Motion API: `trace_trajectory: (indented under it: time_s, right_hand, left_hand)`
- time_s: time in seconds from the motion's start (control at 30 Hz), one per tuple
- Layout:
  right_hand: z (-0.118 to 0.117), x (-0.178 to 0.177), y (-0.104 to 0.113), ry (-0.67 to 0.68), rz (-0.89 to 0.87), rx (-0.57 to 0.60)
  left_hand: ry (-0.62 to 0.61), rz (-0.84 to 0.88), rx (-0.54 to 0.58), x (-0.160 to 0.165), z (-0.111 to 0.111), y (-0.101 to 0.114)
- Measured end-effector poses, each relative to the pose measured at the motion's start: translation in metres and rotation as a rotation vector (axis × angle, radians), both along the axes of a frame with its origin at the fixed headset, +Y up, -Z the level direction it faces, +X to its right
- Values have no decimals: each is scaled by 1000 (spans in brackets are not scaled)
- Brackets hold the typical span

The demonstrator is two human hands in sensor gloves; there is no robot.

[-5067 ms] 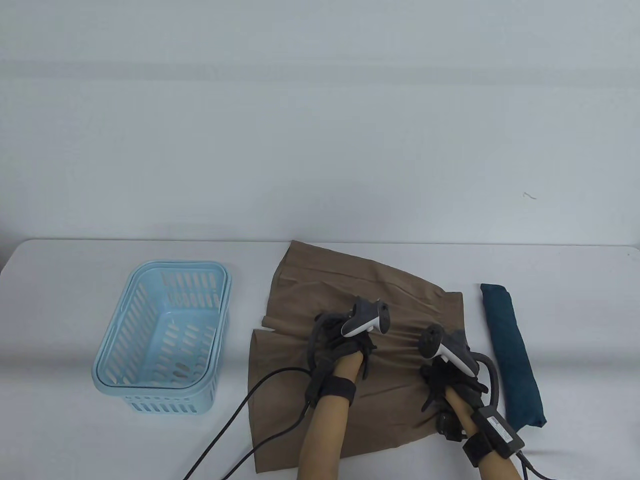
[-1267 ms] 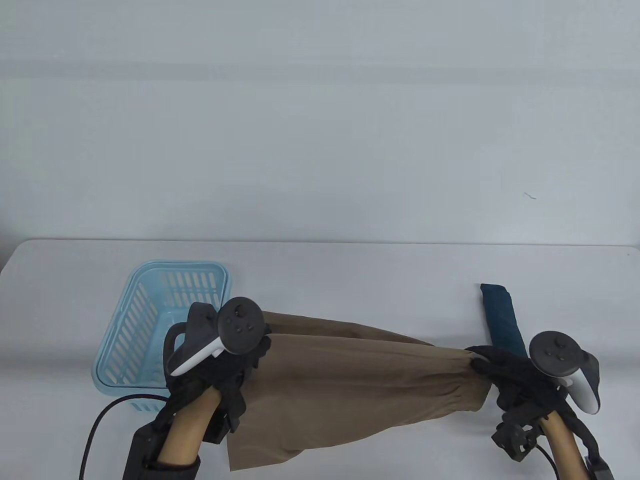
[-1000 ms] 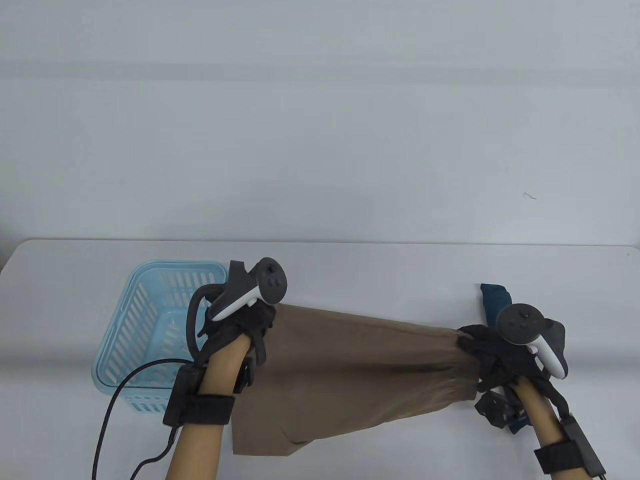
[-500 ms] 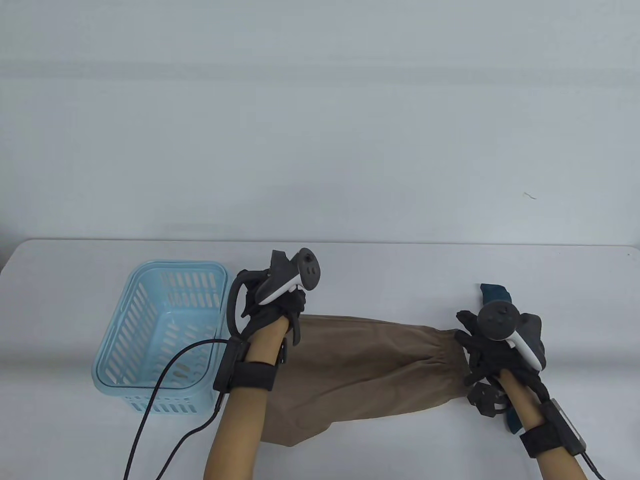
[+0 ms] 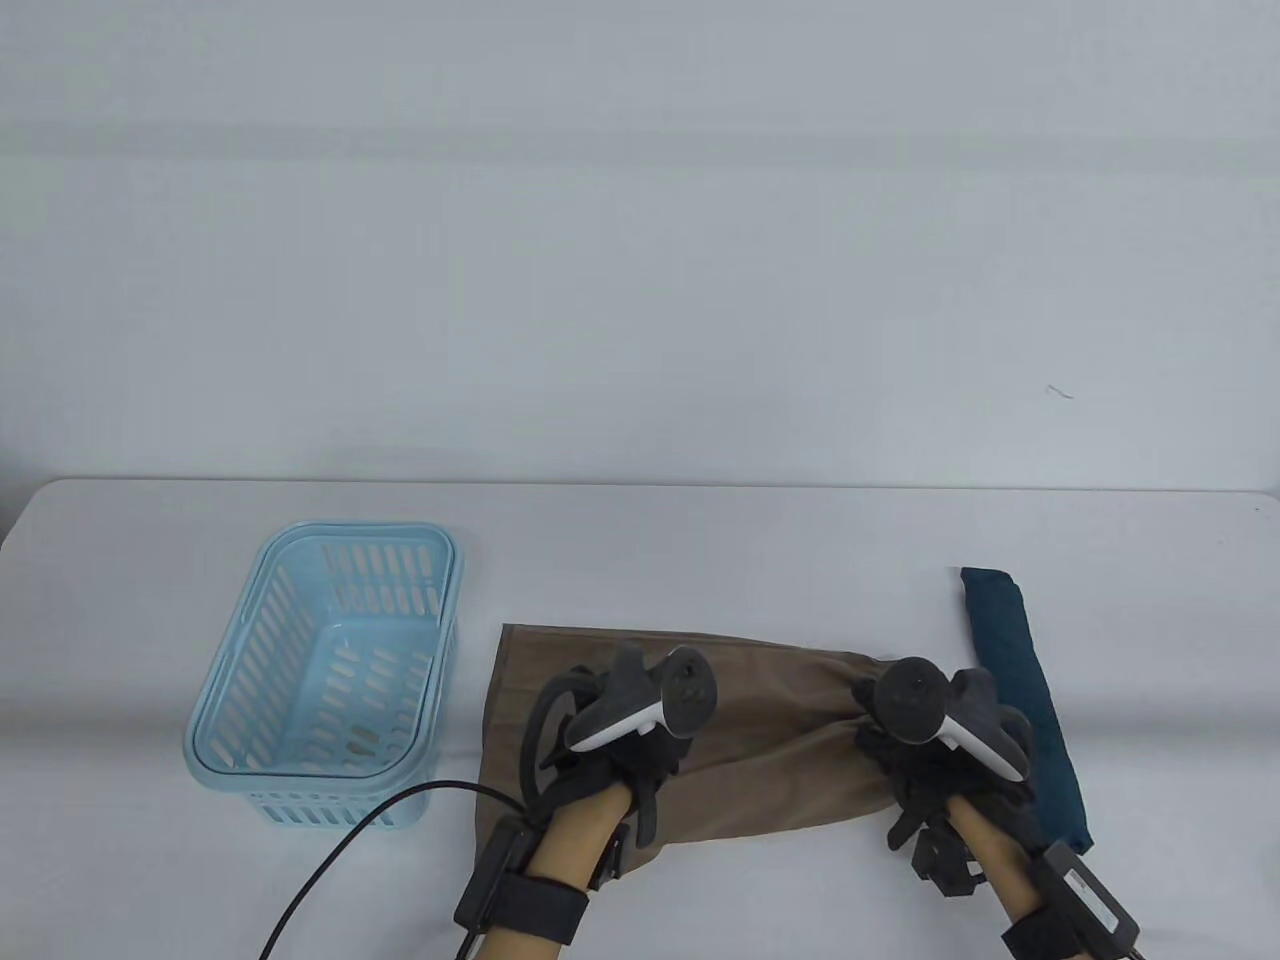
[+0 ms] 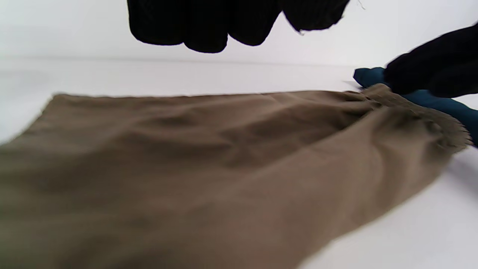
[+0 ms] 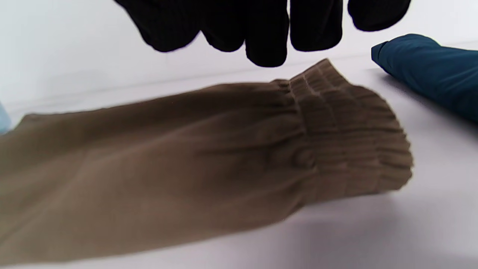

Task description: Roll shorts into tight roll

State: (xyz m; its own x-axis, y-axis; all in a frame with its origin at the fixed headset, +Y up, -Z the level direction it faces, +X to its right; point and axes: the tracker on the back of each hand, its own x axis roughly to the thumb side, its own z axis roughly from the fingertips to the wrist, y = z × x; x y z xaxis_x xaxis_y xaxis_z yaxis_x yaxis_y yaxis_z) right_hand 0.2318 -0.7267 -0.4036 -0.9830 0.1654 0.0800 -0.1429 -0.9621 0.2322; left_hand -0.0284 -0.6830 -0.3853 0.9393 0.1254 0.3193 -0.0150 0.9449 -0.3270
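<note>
Both hands hover empty, fingers loose: left hand (image 5: 620, 745) over the brown shorts (image 5: 760, 740), right hand (image 5: 935, 765) hiding their elastic waistband (image 7: 351, 145) from above.

Both gloved hands reach in from six o'clock, left hand (image 5: 620, 750) and right hand (image 5: 925, 765) level, each grip loose with fingers (image 7: 267, 33) hanging free, clasping nothing.

The right hand's black gloved fingers (image 7: 267, 33) hang above the ribbed elastic waistband (image 7: 351, 142) of the flat brown fabric shorts (image 7: 168, 164), clear of the cloth. The shorts lie on the white table (image 7: 410, 231). A dark teal rolled fabric bundle (image 7: 429, 71) sits beside the waistband, apart from it.
</note>
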Motion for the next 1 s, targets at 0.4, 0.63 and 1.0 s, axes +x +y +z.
trace_trajectory:
  time_s: [0.4,0.63,1.0]
  right_hand:
    - [-4,-11,-33,-23,-11,-198]
    - [-8,-12,-44,-33,46,-282]
    - [-9,-29,-42,-21,220,-323]
  left_hand:
    - [31,9,-145,14,16,-72]
    - [33,53,-233,9,15,-89]
    - [65,48,-297,2,9,-89]
